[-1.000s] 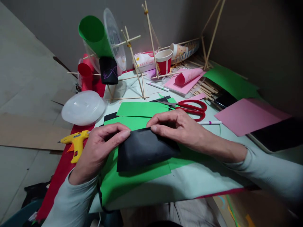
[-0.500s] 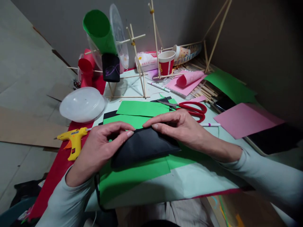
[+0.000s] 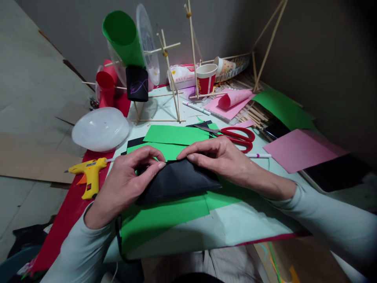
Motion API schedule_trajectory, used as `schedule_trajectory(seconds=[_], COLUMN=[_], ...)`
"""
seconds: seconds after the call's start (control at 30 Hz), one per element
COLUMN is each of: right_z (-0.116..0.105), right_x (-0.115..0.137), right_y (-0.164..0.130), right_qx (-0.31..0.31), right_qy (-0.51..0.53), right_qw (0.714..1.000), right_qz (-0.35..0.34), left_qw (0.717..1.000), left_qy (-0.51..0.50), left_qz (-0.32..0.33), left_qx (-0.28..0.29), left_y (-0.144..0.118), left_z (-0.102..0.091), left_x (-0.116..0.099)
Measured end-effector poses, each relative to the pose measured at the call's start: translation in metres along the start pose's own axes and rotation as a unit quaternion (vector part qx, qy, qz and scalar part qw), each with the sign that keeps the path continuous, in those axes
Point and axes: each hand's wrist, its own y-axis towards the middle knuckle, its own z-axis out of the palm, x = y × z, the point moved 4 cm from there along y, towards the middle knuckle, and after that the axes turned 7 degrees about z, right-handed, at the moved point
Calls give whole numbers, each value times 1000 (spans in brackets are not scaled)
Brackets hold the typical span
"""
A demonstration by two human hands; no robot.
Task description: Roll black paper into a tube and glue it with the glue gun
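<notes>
A curved sheet of black paper (image 3: 179,181) is held between my two hands, its upper edge pinched at the top. My left hand (image 3: 134,173) grips that edge between thumb and fingertips on the left. On the right, my right hand (image 3: 219,157) presses the same edge between thumb and fingers. Beneath the black paper lie sheets of green paper (image 3: 165,222). Red-handled scissors (image 3: 240,135) rest just beyond my right hand. A yellow glue gun (image 3: 90,175) lies to the left of my left hand.
A white plastic bowl (image 3: 100,129) sits at the left table edge. Behind stands a stick frame (image 3: 159,120) beside a green paper tube (image 3: 122,37). A red paper cup (image 3: 206,78), loose sticks (image 3: 259,114) and pink paper (image 3: 303,149) lie toward the back and right.
My left fingers have shifted slightly along the black paper's top edge, and its lower left side has lifted a little. My right hand keeps its grip. The view has moved slightly.
</notes>
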Motion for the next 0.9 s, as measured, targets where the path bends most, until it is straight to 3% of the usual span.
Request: schedule_trajectory(seconds=[0.3,0.7,0.9], right_z=[-2,-8,-6], right_x=[-3,-5,-1], right_y=[0,4,1], right_qx=[-5,-32,-31], right_qy=[-13,-22,-12], right_qw=[999,998,999], right_qz=[30,53,37], left_qw=[995,985,994], left_qy=[44,110,53], left_qz=[28,79,53], left_qx=[86,110,82], left_y=[1,0,3], left_z=[-4,-1,-1], left_x=[11,11,10])
